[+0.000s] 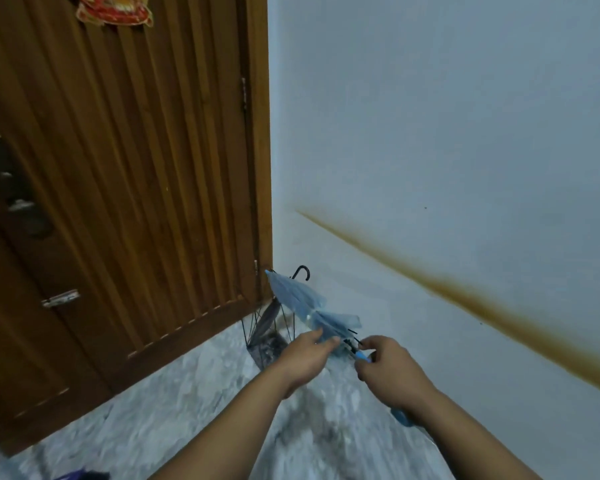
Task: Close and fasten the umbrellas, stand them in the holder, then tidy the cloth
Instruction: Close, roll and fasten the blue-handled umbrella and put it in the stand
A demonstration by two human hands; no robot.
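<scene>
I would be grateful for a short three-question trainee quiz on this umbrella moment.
1. True or false: the light blue umbrella is already standing in the wire holder.
2. Which hand grips the umbrella's shaft near its blue handle? A) left hand B) right hand
3. Fill in: a dark umbrella with a hooked handle stands in the holder beside the wooden ____.

Key:
1. False; both hands hold it above the floor.
2. B; the left hand gathers the canopy.
3. door
</scene>
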